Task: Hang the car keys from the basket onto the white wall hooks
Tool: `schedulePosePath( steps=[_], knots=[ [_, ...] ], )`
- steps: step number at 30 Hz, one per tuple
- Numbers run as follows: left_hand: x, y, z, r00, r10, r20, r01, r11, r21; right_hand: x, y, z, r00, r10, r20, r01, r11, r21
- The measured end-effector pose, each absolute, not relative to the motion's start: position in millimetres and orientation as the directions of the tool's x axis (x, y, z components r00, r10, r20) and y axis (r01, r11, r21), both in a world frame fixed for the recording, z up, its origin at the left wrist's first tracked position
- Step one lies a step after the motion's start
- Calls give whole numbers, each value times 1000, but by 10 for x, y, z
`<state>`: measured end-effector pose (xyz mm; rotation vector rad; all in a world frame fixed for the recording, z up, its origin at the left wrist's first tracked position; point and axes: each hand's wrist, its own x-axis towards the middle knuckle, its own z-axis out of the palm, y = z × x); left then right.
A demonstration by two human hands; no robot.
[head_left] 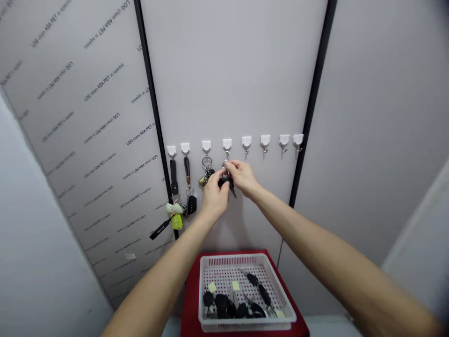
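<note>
In front of the fourth white hook (227,144), my two hands meet at a bunch of keys. My right hand (244,178) pinches the metal key ring (225,163) just below that hook. Whether the ring is over the hook's metal loop is hard to make out. My left hand (215,194) is closed around a black-headed key (223,181) hanging under the ring, and a metal blade pokes out below the fingers. Just left of my hands, another ring (206,162) with a gold-coloured charm (203,181) and dark keys hangs from the third hook (206,145).
Two more key sets hang at left: a braided strap with a black car key (191,205), and a black strap with a yellow-green tag (177,222). Several bare hooks (265,140) continue rightward. Below, a white basket (282,295) of keys sits on a red surface (192,299).
</note>
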<state>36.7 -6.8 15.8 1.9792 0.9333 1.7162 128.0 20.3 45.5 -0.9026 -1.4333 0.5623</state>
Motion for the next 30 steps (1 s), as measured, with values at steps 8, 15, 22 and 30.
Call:
schedulePosePath(
  steps=[8, 15, 22, 30],
  knots=[
    [426, 102, 165, 59, 747, 663, 435, -617, 656, 1331, 286, 513, 130, 925, 358, 213, 327, -921],
    [298, -107, -364, 85, 776, 625, 393, -602, 695, 1659, 70, -76, 138, 832, 538, 484, 417, -769],
    [404, -473, -1564, 371, 894, 251, 568, -432, 701, 1960, -515, -1383, -280, 957, -78, 936, 254, -242],
    [464, -627, -2043, 521, 851, 67, 658, -451, 603, 1869, -643, -1676, -203, 976, -80, 979, 201, -31]
  ],
)
